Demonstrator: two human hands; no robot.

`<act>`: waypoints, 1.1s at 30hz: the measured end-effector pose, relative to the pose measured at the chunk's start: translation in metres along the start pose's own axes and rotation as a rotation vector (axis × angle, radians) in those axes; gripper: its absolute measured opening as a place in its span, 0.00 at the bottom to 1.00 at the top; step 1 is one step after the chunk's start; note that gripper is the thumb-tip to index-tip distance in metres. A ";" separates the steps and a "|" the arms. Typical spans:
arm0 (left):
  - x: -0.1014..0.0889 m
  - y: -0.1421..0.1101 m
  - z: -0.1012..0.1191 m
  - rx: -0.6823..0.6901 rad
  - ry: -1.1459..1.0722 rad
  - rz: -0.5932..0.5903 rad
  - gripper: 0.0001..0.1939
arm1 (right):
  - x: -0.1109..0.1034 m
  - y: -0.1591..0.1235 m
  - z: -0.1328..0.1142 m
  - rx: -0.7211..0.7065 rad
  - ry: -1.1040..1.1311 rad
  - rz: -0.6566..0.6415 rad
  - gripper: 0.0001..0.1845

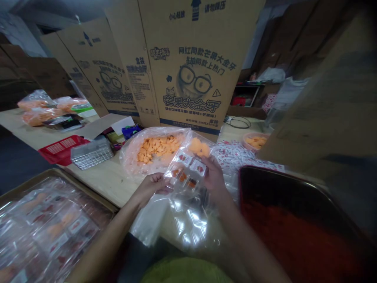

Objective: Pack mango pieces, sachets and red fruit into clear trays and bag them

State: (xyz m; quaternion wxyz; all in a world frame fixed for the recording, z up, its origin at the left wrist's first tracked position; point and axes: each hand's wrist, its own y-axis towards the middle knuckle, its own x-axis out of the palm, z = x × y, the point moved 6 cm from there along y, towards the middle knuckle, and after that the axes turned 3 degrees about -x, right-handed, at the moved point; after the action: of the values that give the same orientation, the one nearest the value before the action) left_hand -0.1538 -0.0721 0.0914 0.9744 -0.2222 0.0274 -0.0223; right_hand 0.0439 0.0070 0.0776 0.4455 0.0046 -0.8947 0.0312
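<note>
Pale, smooth tabletop [112, 179], running from far left to near centre. Two tan corrugated printed cartons [194, 100] stand at its far side. Legible on the right one: "小心轻放", "请勿踩压", "网红同款芒果大金牙", "#拍同款上热门", and large "芒果大金牙", below a cartoon wearing round glasses; similar print on the left one.

Near right: deep, dark, round-cornered tub [265, 186] with a loose red mass inside; pieces not countable. Near left: shallow brown tray [88, 190] of glossy, wrinkled clear packs, overlapping, count unclear.

Far centre: one large, crumpled clear plastic bag [129, 157] of small matte orange pieces [160, 147], too many to count. To its right, a spread of white printed sachets [235, 155], lettering too small to read. To its left, one stack of rigid clear plastic trays [94, 153] beside one red perforated plastic basket [63, 147].

Centre: one glossy clear plastic pack [186, 169], above the tabletop between the hands. Left hand [154, 184] pinches its left edge; right hand [214, 175] grips its right edge, fingers closed. Visible in it: two white sachets with red print, and one lobed orange piece [198, 147] at the far end.
</note>
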 end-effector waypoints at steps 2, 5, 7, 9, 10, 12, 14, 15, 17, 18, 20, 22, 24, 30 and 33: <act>0.003 0.001 0.000 -0.039 -0.016 -0.024 0.19 | 0.003 0.002 0.002 0.054 -0.004 -0.012 0.17; 0.007 0.005 0.003 -0.032 -0.112 -0.017 0.19 | 0.007 0.002 0.007 0.114 -0.009 -0.020 0.20; 0.010 0.008 0.005 -0.006 -0.203 -0.014 0.18 | 0.010 0.000 0.011 0.131 -0.018 -0.030 0.20; 0.010 0.012 0.008 0.017 -0.278 0.026 0.17 | 0.012 -0.005 0.016 0.144 -0.039 -0.055 0.19; 0.009 0.014 0.010 0.030 -0.310 0.054 0.16 | 0.014 -0.008 0.019 0.154 -0.052 -0.077 0.19; 0.008 0.017 0.013 0.050 -0.368 0.084 0.15 | 0.018 -0.015 0.024 0.184 -0.084 -0.134 0.19; 0.008 0.019 0.014 0.051 -0.407 0.075 0.15 | 0.020 -0.019 0.026 0.197 -0.120 -0.165 0.21; 0.008 0.020 0.013 0.045 -0.418 0.062 0.14 | 0.020 -0.019 0.025 0.178 -0.135 -0.158 0.23; 0.008 0.021 0.008 0.026 -0.428 0.037 0.15 | 0.018 -0.015 0.018 0.098 -0.154 -0.118 0.29; 0.007 0.021 0.005 0.014 -0.437 0.034 0.15 | 0.017 -0.012 0.014 0.050 -0.163 -0.102 0.33; 0.003 0.022 -0.001 0.000 -0.457 0.056 0.15 | 0.019 -0.006 0.009 -0.007 -0.207 -0.113 0.36; 0.000 0.023 -0.002 0.009 -0.476 0.083 0.15 | 0.022 -0.003 0.008 0.008 -0.301 -0.162 0.32; -0.002 0.024 0.000 0.024 -0.485 0.092 0.15 | 0.024 -0.004 0.011 0.053 -0.420 -0.211 0.30; -0.005 0.025 0.009 0.037 -0.484 0.108 0.15 | 0.031 -0.017 0.012 0.005 -0.707 -0.392 0.22; -0.005 0.024 0.012 0.072 -0.491 0.135 0.18 | 0.032 -0.019 0.012 -0.035 -0.817 -0.410 0.10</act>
State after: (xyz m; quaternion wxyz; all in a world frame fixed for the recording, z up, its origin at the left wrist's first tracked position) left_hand -0.1575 -0.0447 0.0918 0.9583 -0.1840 -0.1960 0.0965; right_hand 0.0159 -0.0120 0.0966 0.0533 0.1859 -0.9781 -0.0773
